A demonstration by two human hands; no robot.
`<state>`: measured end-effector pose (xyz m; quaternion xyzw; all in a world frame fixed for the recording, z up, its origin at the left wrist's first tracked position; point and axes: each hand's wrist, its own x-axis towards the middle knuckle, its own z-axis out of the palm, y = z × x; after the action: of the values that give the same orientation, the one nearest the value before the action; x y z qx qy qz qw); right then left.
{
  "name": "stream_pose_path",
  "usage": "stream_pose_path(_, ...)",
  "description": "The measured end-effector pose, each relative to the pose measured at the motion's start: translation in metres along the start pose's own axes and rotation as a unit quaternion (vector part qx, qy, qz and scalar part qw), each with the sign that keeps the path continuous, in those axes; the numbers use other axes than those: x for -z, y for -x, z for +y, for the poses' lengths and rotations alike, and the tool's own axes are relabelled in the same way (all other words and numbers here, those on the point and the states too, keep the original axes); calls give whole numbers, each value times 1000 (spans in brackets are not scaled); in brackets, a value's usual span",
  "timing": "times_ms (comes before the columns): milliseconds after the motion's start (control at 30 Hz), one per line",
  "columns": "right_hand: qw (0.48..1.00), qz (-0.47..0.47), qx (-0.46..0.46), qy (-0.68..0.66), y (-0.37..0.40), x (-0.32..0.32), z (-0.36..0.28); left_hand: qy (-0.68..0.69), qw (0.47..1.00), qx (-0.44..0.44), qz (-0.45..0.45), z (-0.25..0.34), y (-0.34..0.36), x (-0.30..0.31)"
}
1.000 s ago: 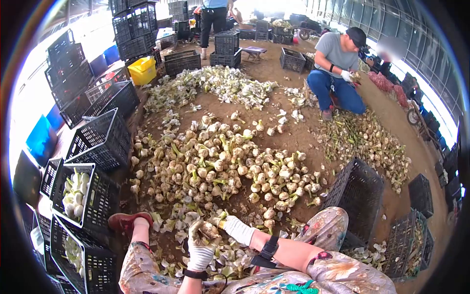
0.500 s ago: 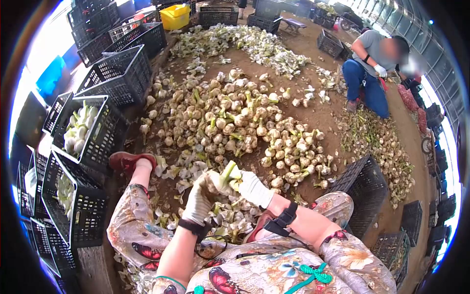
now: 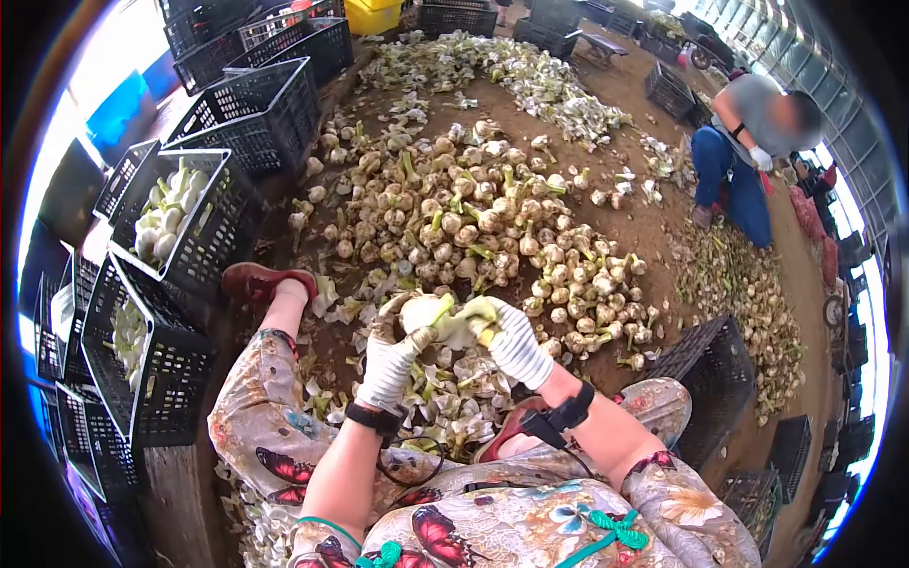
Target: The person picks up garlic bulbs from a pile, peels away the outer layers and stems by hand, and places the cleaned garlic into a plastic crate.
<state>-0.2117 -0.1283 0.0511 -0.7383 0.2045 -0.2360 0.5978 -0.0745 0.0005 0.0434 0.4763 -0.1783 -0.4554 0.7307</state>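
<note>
My left hand (image 3: pixel 390 358), in a striped glove, is wrapped around a garlic bulb (image 3: pixel 421 312) with a pale round body and a short green stem. To its right, my right hand (image 3: pixel 514 343), gloved too, pinches a strip of whitish-green garlic skin (image 3: pixel 458 329) that stretches from the bulb's side. Both hands are above my lap, level with each other. Beneath them lie loose peeled skins (image 3: pixel 454 402). Just beyond, a large heap of unpeeled garlic bulbs (image 3: pixel 445 218) with soil on them covers the ground.
At the left stand black crates, one holding cleaned garlic bulbs (image 3: pixel 170 213). An upright black crate (image 3: pixel 705 374) is by my right knee. Discarded skins (image 3: pixel 502 80) form a bank behind the heap. A person (image 3: pixel 748 142) crouches at the right beside another garlic pile (image 3: pixel 748 312).
My hands have moved apart slightly, and the bulb's white body now shows in my left hand. The skin is stretched between the hands. The head view has tilted down a little.
</note>
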Motion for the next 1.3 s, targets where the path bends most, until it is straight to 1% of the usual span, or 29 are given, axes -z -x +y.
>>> stream_pose_path(33,999,32,9,4,-4,2,11,15,999,19,-25,4,1,0)
stream_pose_path(67,997,45,-31,54,-9,9,16,30,997,40,-52,4,2,0)
stream_pose_path(100,993,63,-27,94,-17,13,19,47,996,12,-77,-7,3,-2)
stream_pose_path(133,987,83,-24,133,-22,15,18,30,993,52,-106,-6,7,-6)
stream_pose_path(200,957,54,8,286,-29,19,53,75,978,122,-149,-6,13,-13)
stream_pose_path(233,982,7,-64,179,-26,22,55,123,975,139,-119,-12,13,-12)
stream_pose_path(267,988,-41,-132,69,-25,23,49,168,965,145,-140,-9,10,-11)
stream_pose_path(300,944,-55,-178,-271,-14,21,43,182,961,154,-141,-11,5,-4)
stream_pose_path(333,869,-98,-241,-421,-9,17,19,198,956,167,-138,-15,3,3)
stream_pose_path(367,885,-100,-225,-396,-5,12,8,196,955,177,-134,-6,3,2)
stream_pose_path(400,900,-98,-206,-371,-2,8,4,159,968,137,-138,-12,-1,6)
stream_pose_path(467,936,-44,-191,-294,-1,5,25,-30,999,17,-40,-21,-8,2)
stream_pose_path(500,942,-1,-190,-276,1,4,29,-202,975,-91,13,-36,-12,13)
stream_pose_path(533,947,38,-188,-258,2,2,31,-197,972,-111,59,-37,-11,13)
stream_pose_path(600,973,45,-127,-187,3,-11,38,-147,977,-134,78,-42,-8,13)
stream_pose_path(667,990,28,-107,-89,6,-20,35,-235,948,-161,144,-45,-12,18)
stream_pose_path(733,982,48,-143,-113,7,-26,35,-86,984,-52,149,-42,-12,20)
stream_pose_path(800,980,95,-145,-98,-3,-22,54,-68,985,-36,157,-29,-8,16)
stream_pose_path(833,981,114,-160,-5,-4,-15,90,17,987,-27,156,-25,-6,13)
stream_pose_path(900,949,-18,-260,-175,26,-16,221,165,978,8,126,-24,-15,24)
stream_pose_path(933,875,-143,-395,-241,42,-6,238,190,980,37,45,-26,-23,32)
stream_pose_path(967,934,-257,-245,49,42,-6,185,211,974,47,61,-22,-26,35)
stream_pose_path(1000,878,-342,-67,328,49,-9,123,234,967,64,81,-22,-23,38)
stream_pose_path(1067,888,-351,-263,139,36,-9,70,282,957,45,47,-25,-20,40)
stream_pose_path(1133,959,-232,-164,26,25,-16,86,244,966,53,65,-31,-18,38)
stream_pose_path(1167,981,-169,-92,-8,14,-21,70,240,967,60,56,-30,-17,31)
stream_pose_path(1233,995,-98,-21,-6,0,-20,14,225,969,95,38,-34,-15,28)
stream_pose_path(1267,997,-77,7,29,-3,-21,13,215,970,101,53,-32,-13,24)
stream_pose_path(1300,995,-43,-7,93,-2,-27,9,203,971,106,69,-30,-9,20)
